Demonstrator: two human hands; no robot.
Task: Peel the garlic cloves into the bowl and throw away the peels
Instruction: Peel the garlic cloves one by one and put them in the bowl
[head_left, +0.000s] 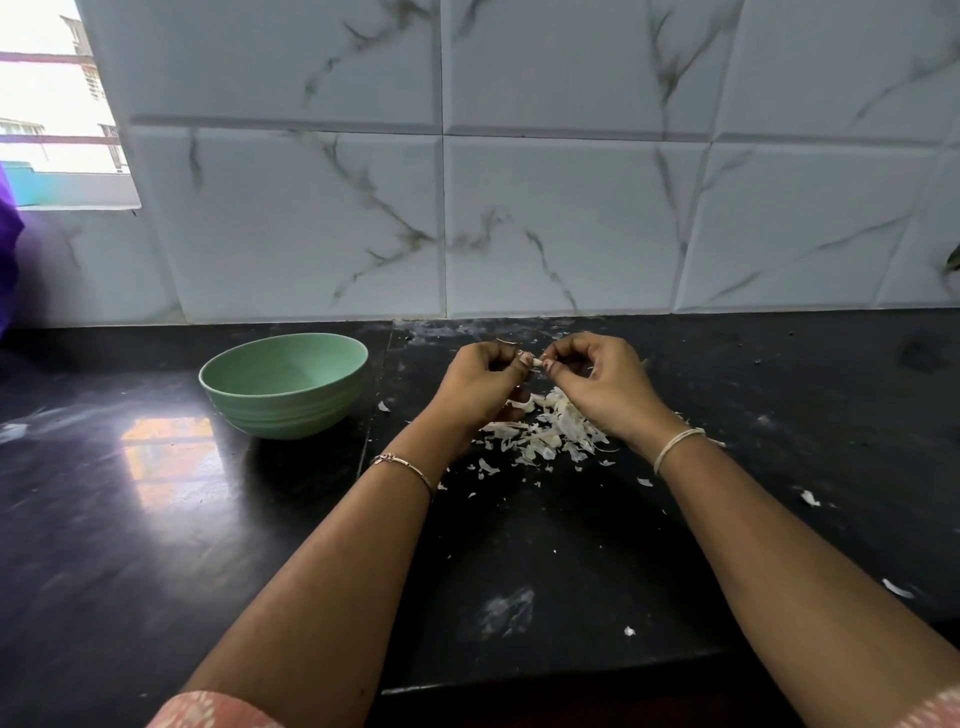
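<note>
step: we peel one garlic clove, pinched between curled fingers of left hand and right hand | peels heaped on bench just below the fingers | bowl left of the fingers | next, we judge: strip remaining skin, carry clove left into bowl

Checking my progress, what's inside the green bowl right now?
In the bowl only its bare far inner wall shows, no cloves. The near wall hides the bottom, so cloves could lie there unseen. The left hand and right hand pinch one clove outside it.
</note>
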